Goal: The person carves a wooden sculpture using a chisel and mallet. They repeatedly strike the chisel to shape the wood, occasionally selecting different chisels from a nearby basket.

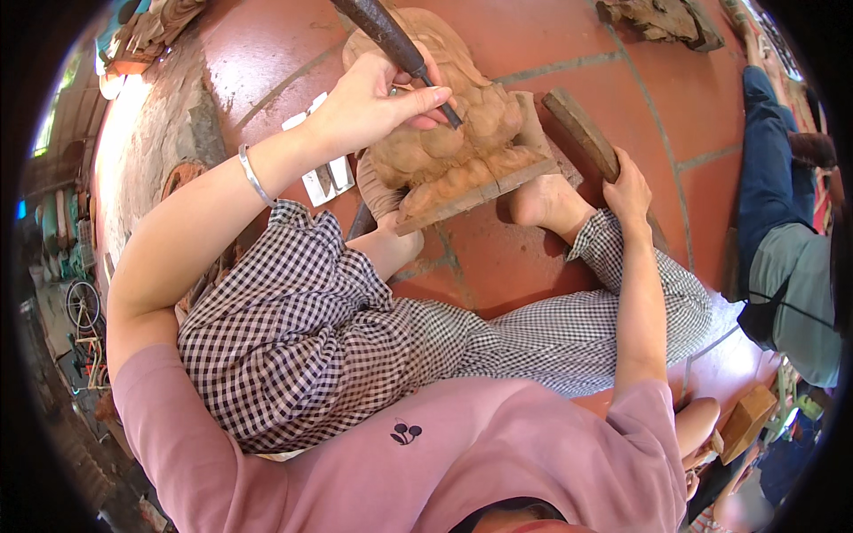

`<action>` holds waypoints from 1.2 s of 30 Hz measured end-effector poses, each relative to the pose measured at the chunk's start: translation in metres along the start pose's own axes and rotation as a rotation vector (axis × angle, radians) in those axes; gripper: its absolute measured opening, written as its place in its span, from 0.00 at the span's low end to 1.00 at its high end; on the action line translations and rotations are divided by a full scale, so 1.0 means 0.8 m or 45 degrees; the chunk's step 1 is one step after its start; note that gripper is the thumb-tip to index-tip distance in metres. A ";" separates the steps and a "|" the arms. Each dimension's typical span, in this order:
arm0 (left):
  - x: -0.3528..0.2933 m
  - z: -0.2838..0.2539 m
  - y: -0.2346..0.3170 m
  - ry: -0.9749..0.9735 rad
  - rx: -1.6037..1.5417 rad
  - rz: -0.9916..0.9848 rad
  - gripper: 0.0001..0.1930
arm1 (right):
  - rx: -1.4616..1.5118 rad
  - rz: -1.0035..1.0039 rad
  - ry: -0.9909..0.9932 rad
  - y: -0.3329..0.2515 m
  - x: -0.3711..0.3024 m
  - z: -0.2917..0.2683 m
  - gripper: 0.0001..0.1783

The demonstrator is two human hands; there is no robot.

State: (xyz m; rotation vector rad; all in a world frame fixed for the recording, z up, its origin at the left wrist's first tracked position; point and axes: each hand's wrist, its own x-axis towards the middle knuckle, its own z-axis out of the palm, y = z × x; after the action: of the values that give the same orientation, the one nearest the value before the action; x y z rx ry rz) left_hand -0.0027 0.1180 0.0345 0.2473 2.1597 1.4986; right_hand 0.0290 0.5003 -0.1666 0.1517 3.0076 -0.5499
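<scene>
My left hand (pixel 378 102), with a silver bangle at its wrist, is closed around a dark chisel (pixel 384 34) with a thick upper part. The chisel slants down to the right, its tip over the rounded relief of a brown wood carving (pixel 471 178). Whether the tip touches the wood I cannot tell. The carving lies on the floor between my bare feet, its flat edge toward me. To the right, my right hand (pixel 629 188) grips a long wooden club (pixel 579 129), held beside the carving and apart from the chisel.
A large log (pixel 169 133) lies at the left. Beside the carving is a white tray (pixel 318 188) with dark metal pieces. A rough wood chunk (pixel 662 19) rests at the far right on red floor tiles (pixel 569 31). Another person's legs (pixel 764 169) are at the right, near a wooden block (pixel 748 422).
</scene>
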 end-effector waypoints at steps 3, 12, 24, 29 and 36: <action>0.001 -0.001 -0.015 -0.062 0.155 0.190 0.08 | -0.020 -0.018 -0.045 0.006 0.001 0.010 0.30; 0.003 0.007 -0.019 -0.052 0.433 0.320 0.07 | -0.005 -0.076 -0.060 0.006 0.003 0.023 0.31; 0.017 0.000 -0.016 -0.031 0.174 0.112 0.08 | 0.280 -0.118 0.211 -0.023 0.012 -0.048 0.29; 0.015 -0.002 -0.021 -0.081 0.302 0.304 0.07 | 0.477 -0.583 0.413 -0.081 0.047 -0.173 0.28; 0.003 0.013 -0.024 0.095 0.411 0.480 0.08 | 0.539 -0.782 0.412 -0.166 0.045 -0.259 0.27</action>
State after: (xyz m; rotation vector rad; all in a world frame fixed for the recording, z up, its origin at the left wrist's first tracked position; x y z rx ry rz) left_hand 0.0023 0.1201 0.0132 0.7565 2.5143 1.3519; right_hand -0.0345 0.4534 0.0697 -0.7536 3.1580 -1.3238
